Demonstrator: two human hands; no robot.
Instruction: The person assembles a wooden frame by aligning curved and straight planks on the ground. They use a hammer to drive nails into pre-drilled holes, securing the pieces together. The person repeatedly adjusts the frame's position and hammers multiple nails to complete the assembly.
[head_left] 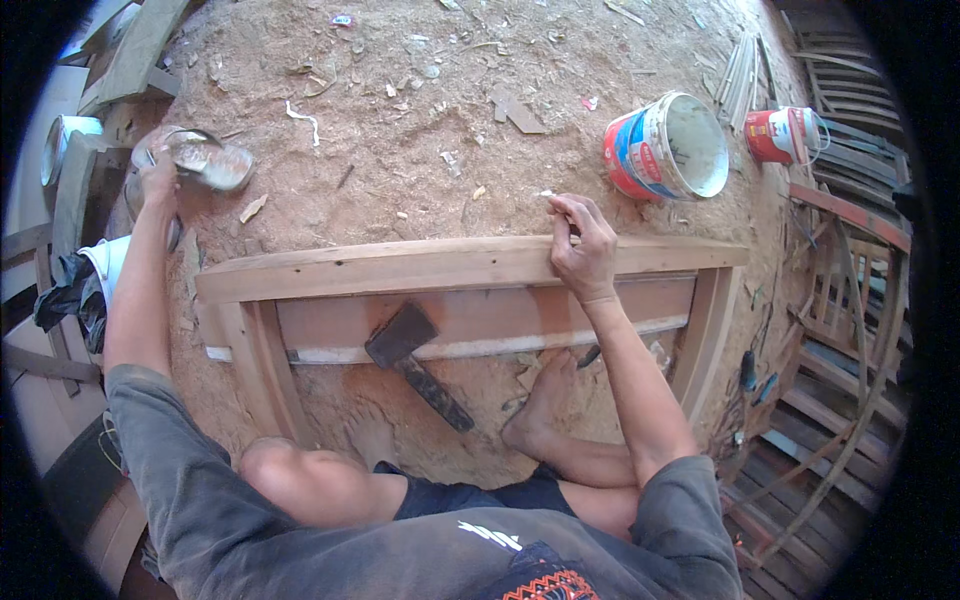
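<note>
My left hand (158,182) reaches to the far left, beside a round, shallow container (228,168) with pale stuff in it. Its fingers are blurred, so whether they grip the container is unclear. Over the far rail of a wooden frame (420,264), my right hand (585,245) is closed in a pinch, with a small whitish piece (547,193) at its fingertips. A hatchet (402,335) with a dark, broad head and worn handle lies inside the frame, across a reddish board (480,318).
A red, white and blue bucket (650,150) leans on the dusty ground beyond the frame, with a smaller red bucket (775,137) to its right. Wood chips litter the ground. Slatted wooden pieces (840,400) line the right side; planks (140,50) and a white bucket (108,262) stand left.
</note>
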